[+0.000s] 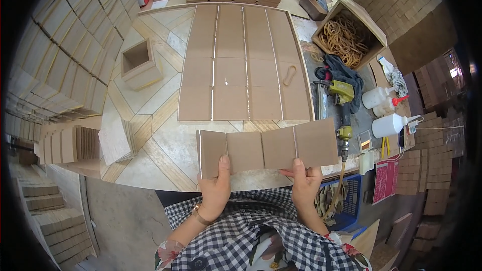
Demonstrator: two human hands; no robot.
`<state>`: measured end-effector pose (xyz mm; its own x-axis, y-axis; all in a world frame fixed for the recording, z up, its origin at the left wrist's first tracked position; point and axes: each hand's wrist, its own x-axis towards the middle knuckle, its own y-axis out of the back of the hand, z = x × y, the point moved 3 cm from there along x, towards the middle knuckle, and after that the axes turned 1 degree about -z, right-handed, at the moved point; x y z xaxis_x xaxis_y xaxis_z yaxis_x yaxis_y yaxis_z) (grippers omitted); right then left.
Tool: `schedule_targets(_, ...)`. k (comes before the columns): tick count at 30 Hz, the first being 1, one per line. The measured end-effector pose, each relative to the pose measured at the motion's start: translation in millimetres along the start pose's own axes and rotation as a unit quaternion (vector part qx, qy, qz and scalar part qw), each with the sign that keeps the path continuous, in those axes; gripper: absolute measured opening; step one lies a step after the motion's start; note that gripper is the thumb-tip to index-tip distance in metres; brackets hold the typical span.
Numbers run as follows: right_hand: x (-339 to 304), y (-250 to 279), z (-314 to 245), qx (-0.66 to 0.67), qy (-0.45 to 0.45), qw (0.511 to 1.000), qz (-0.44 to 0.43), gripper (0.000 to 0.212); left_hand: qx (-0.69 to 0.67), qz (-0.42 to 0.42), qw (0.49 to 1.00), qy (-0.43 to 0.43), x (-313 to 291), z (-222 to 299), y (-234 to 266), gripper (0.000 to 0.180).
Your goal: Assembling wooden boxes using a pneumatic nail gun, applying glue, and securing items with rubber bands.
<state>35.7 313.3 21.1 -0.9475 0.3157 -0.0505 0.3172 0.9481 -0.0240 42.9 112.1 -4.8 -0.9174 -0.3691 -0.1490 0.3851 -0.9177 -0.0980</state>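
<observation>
Between my two hands is a jointed strip of four brown fibreboard panels (244, 153), held above the table's near edge. White glue lines run along its left end and its right-hand joint. My left hand (216, 188) grips the lower edge of the left panel, thumb on top. My right hand (305, 185) pinches the lower edge near the right-hand joint, fingers mostly hidden underneath. Beyond the strip, larger brown grooved boards (228, 70) lie flat, with white glue lines along the grooves. A rubber band (289, 75) rests on their right side.
An open square wooden box (141, 73) stands left on the patterned tabletop (165, 158), with thin panels (116, 139) nearby. At right are a wooden bin of rubber bands (344, 40), a green air tool (341, 92), white squeeze bottles (389, 125) and a blue crate (354, 203). Stacked boxes (70, 45) rise at left.
</observation>
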Motion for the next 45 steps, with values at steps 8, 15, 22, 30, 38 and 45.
schedule_targets(8, 1.1, -12.3, -5.7, -0.063, 0.007, 0.998, -0.023, 0.021, 0.179, -0.056, 0.978, -0.088, 4.5, 15.1, 4.8, 0.012)
schedule_targets(15, -5.0, -27.8, -16.8, -0.241, 0.167, 0.953, -0.081, 0.015, 0.279, -0.059, 0.943, -0.169, 9.3, 11.0, 0.5, 0.04)
schedule_targets(22, 9.8, -19.8, -19.8, -0.183, 0.162, 0.966, -0.086, 0.013, 0.28, -0.068, 0.926, -0.244, 10.8, 12.7, -2.3, 0.061)
schedule_targets(30, 10.0, -34.2, -32.7, -0.202, 0.167, 0.964, -0.039, 0.017, 0.275, -0.082, 0.925, -0.248, 12.1, 10.4, -1.4, 0.062)
schedule_targets(38, 20.3, -29.4, -25.2, -0.291, 0.184, 0.932, -0.11, 0.048, 0.299, -0.074, 0.911, -0.276, 12.0, 14.6, -1.2, 0.064)
schedule_targets(45, 4.2, -56.8, -43.9, -0.418, 0.279, 0.846, -0.177, 0.066, 0.359, -0.131, 0.89, -0.249, 5.2, 28.4, -6.5, 0.079)
